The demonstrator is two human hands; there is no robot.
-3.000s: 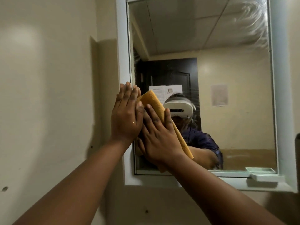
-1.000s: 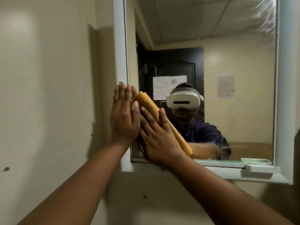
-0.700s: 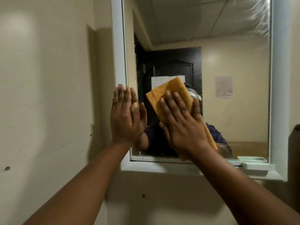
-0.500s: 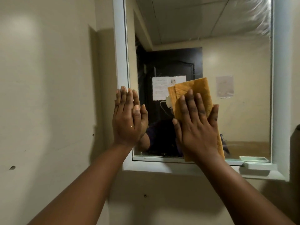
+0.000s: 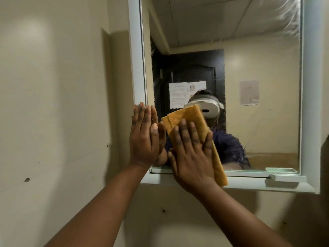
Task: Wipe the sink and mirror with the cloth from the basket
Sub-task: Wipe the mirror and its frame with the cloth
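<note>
A white-framed mirror hangs on the beige wall ahead. An orange folded cloth lies flat against the lower left of the glass. My right hand presses it there with straight, spread fingers; the cloth's lower end hangs past the bottom frame. My left hand rests flat against the mirror's left frame and the edge of the glass, fingers straight and together. The sink and the basket are out of view.
A narrow white ledge runs under the mirror, with a small white soap dish at its right end. Beige wall fills the left. A dark edge shows at the far right. The glass reflects a dark door and a person.
My right hand slid the cloth right and up across the glass, then back left and down toward the bottom frame. My left hand stayed on the left frame.
</note>
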